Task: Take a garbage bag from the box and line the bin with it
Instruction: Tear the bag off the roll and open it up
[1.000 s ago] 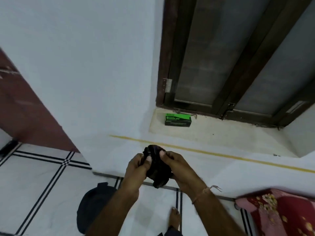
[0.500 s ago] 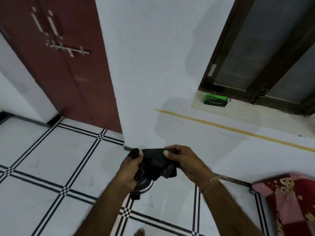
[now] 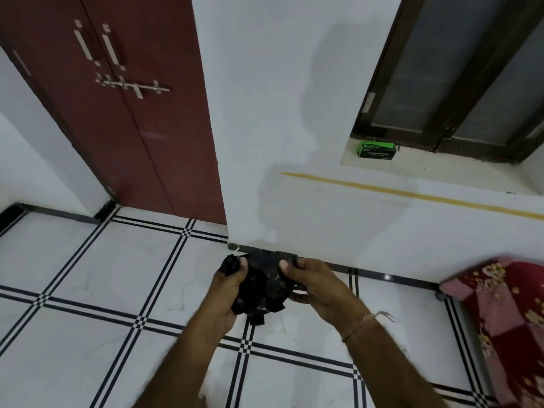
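Compared with half a second ago, the view has dropped and swung a little, so more tiled floor fills the lower frame, and the black garbage bag (image 3: 260, 285) is pulled slightly wider between the hands. The left hand (image 3: 228, 293) pinches one bunched end under its thumb; the right hand (image 3: 316, 285) grips the other side, thumb on top (both closed on the bag, which is still crumpled). They sit at lower centre of the frame.

The floor (image 3: 88, 290) is white tile with black crossing lines. A dark red double door (image 3: 123, 113) with metal handles and a latch stands upper left, a white wall (image 3: 279, 113) in the middle. At upper right, the green box (image 3: 376, 149) rests on the window ledge (image 3: 441, 169); its writing is too small to read. A red flowered cloth (image 3: 506, 313) lies lower right.
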{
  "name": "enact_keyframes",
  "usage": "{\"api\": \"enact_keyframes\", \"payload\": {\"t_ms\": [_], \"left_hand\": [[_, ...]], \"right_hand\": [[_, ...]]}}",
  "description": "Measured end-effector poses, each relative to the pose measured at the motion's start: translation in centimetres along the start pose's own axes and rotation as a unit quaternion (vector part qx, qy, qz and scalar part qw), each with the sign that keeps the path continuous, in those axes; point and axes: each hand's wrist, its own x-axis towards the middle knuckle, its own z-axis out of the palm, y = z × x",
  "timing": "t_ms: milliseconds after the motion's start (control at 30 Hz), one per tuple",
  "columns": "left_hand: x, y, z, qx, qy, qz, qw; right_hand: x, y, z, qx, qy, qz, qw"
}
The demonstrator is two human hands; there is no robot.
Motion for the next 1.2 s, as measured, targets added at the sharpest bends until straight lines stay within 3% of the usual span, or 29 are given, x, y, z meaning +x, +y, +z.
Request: {"api": "enact_keyframes", "payload": {"t_ms": [200, 367, 500, 600, 667, 733, 800, 900, 1033, 1200], "left_hand": [[0.4, 3.2, -8.7, -0.057, 0.018, 0.015, 0.998], [1.2, 5.8, -14.1, -0.074, 0.031, 0.023, 0.997], [1.4, 7.0, -15.2, 0.046, -0.016, 0.059, 0.997], [1.1, 7.7, -14.9, 0.188, 0.023, 0.137, 0.972], [0.7, 8.7, -14.3, 0.229, -0.047, 0.169, 0.957], [0.5, 9.8, -13.8, 0.221, -0.148, 0.142, 0.954], [0.9, 10.6, -13.5, 0.22, -0.19, 0.131, 0.948], [1.8, 10.7, -13.6, 0.199, -0.143, 0.168, 0.955], [2.6, 10.9, -13.4, 0.109, -0.085, 0.154, 0.978], [3.2, 11.2, -12.1, 0.06, -0.044, 0.099, 0.992]], "right_hand": [[2.1, 0.9, 10.1, 0.121, 0.002, -0.057, 0.991], [3.7, 1.4, 16.0, 0.092, -0.001, -0.027, 0.995], [4.1, 1.0, 17.4, 0.096, 0.045, -0.067, 0.992], [4.3, 0.4, 17.6, 0.094, 0.051, -0.076, 0.991], [4.5, 0.0, 17.7, 0.08, 0.04, -0.072, 0.993], [4.8, -0.5, 17.8, 0.083, 0.008, -0.069, 0.994], [4.8, -0.9, 17.7, 0.087, -0.027, -0.074, 0.993], [5.1, -1.6, 17.2, 0.062, -0.039, -0.072, 0.995], [5.9, -1.2, 16.6, -0.013, -0.026, -0.072, 0.997], [5.9, -1.5, 15.9, 0.052, 0.015, -0.097, 0.994]]}}
